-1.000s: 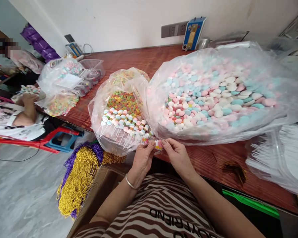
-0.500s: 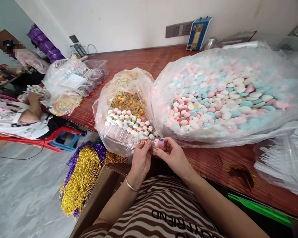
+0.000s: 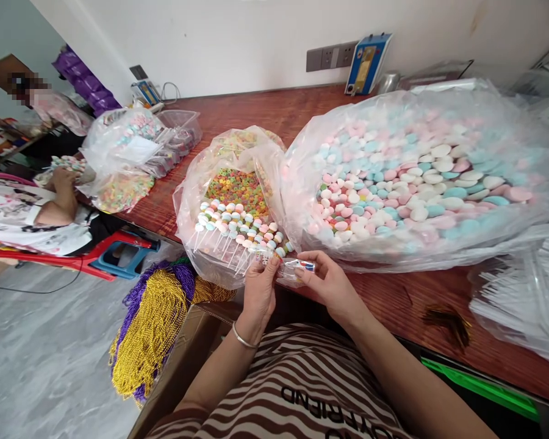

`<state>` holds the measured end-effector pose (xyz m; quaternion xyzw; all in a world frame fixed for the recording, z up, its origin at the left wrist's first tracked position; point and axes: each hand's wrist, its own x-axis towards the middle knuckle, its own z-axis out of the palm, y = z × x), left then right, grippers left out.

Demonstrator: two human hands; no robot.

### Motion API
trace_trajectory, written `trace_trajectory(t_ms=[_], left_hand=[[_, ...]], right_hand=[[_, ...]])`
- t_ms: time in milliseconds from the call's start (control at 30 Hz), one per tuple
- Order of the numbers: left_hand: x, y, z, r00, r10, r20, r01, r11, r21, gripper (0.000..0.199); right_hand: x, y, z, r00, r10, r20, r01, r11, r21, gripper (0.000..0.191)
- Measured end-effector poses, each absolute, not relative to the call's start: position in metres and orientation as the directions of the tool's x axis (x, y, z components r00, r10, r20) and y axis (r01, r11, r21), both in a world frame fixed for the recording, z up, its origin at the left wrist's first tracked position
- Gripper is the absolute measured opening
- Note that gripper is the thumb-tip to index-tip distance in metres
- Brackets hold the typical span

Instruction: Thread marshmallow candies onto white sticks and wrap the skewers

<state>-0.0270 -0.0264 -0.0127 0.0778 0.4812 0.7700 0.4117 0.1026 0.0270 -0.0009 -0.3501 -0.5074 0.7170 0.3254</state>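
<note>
A small clear plastic wrapper with coloured print stretches between my two hands in front of the table edge. My left hand pinches its left part between thumb and fingers. The printed right end is gripped by my right hand, thumb against fingertips. Whether anything lies inside the wrapper, I cannot tell. Just beyond my left hand, candy skewers of pastel pieces on white sticks rest in an open plastic bag, beside small coloured rings.
To the right lies a large clear bag of pastel candies, with a bag of white sticks and gold twist ties nearby. Bead strands and a cardboard box are below left. A co-worker sits at far left.
My right hand has shifted slightly right, drawing the wrapper's printed end away from my left hand. That end now looks narrower and turned. My left hand keeps nearly the same place.
</note>
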Motion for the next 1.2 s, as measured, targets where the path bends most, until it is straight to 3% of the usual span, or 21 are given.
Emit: trace_trajectory(t_ms=[233,500,633,733,833,967,1200], left_hand=[[-0.022,-0.027,-0.012,-0.601,0.723,-0.34,-0.655,-0.202,0.728,0.035],[-0.023,-0.025,-0.019,-0.612,0.687,-0.393,-0.664,-0.177,0.726,0.042],[-0.015,-0.033,-0.008,-0.482,0.796,-0.367,-0.727,-0.129,0.675,0.054],[-0.013,-0.039,0.0,-0.349,0.854,-0.385,-0.762,-0.02,0.647,0.047],[-0.016,-0.038,-0.001,-0.403,0.819,-0.408,-0.731,-0.02,0.682,0.033],[-0.02,-0.032,-0.009,-0.455,0.793,-0.405,-0.725,-0.065,0.686,0.037],[-0.017,-0.027,-0.014,-0.425,0.807,-0.411,-0.788,-0.106,0.607,0.04]], right_hand=[[0.104,0.029,0.001,-0.371,0.925,-0.076,-0.092,-0.118,-0.989,0.033],[0.102,0.026,-0.001,-0.317,0.948,-0.04,-0.04,-0.055,-0.998,0.037],[0.103,0.027,0.001,-0.325,0.946,-0.018,-0.028,-0.028,-0.999,0.039],[0.106,0.028,0.003,-0.335,0.942,-0.014,-0.022,-0.023,-0.999,0.038],[0.107,0.029,0.005,-0.363,0.931,-0.032,-0.065,-0.059,-0.996,0.034],[0.106,0.027,0.008,-0.488,0.868,-0.087,-0.099,-0.154,-0.983,0.033],[0.11,0.023,0.01,-0.443,0.896,-0.022,0.047,-0.001,-0.999,0.042]])
